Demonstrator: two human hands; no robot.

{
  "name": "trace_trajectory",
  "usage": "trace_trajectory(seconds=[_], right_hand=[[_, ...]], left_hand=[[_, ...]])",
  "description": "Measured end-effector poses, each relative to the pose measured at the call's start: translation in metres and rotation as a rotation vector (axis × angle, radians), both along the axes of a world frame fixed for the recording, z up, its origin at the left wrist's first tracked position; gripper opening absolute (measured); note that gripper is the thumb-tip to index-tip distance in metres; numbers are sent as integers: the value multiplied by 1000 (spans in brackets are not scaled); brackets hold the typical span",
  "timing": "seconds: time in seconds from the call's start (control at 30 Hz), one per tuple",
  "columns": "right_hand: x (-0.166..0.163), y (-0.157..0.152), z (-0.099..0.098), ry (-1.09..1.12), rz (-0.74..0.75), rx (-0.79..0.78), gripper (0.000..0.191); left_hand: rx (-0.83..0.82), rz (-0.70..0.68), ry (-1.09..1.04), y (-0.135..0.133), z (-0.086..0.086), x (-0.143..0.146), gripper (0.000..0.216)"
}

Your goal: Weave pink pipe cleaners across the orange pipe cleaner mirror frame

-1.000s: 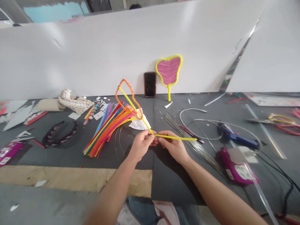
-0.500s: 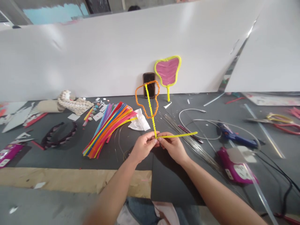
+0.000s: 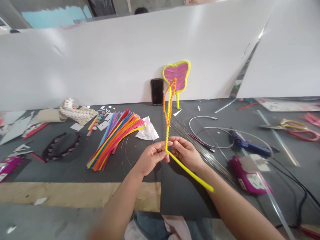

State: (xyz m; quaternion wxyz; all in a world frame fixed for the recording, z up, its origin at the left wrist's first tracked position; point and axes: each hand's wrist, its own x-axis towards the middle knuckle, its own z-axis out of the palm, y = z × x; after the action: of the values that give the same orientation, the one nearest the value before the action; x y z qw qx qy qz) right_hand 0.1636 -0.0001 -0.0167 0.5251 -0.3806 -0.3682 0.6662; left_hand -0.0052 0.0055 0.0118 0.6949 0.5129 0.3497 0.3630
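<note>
- 1 frame of twisted orange and yellow pipe cleaners stands upright above the hands, over the table's middle; its orange loop, seen narrow, overlaps the paddle behind.
- Its yellow tail slants down to the right, passing in front of the right hand.
- The left hand reaches in from the lower left, palm inward, thumb and fingertips closed in a pinch on the stem's bottom bend.
- The right hand comes from the lower right, fingers half curled, thumb and forefinger slightly parted beside the stem, gripping nothing visible; whether a fingertip touches the stem I cannot tell.
- Behind: 1 pink paddle with a yellow rim and handle, and 1 dark phone, leaning on a white board.
- Left: 1 bundle of coloured pipe cleaners, too many to count, 1 crumpled white packet and 1 dark braided headband.
- Right: uncounted thin wires, 1 blue glue gun, 1 pair of scissors.
- 2 purple socket blocks, 1 at right, 1 at far left; their markings are too small to read.
</note>
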Motion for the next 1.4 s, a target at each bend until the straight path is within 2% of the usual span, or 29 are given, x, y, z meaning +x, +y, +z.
trace_trajectory(seconds=[0.13, 0.27, 0.53, 0.8, 1.17, 1.4], right_hand=[[3, -2, 7, 68, 43, 3, 31], [5, -4, 13, 49, 18, 26, 26], [19, -2, 16, -171, -132, 148, 34], [20, -5, 19, -220, -141, 144, 34], [17, -6, 20, -316, -87, 143, 34], [15, -7, 20, -328, -83, 129, 34]], left_hand=[[-110, -131, -67, -4, -3, 2, 33], [-169, -223, -72, -6, -5, 6, 30], [-327, -55, -65, -4, -2, 10, 29], [-384, -27, -26, -3, -3, 11, 34], [-423, -67, 45, -2, -4, 12, 38], [-423, -68, 45, -2, -2, 13, 34]])
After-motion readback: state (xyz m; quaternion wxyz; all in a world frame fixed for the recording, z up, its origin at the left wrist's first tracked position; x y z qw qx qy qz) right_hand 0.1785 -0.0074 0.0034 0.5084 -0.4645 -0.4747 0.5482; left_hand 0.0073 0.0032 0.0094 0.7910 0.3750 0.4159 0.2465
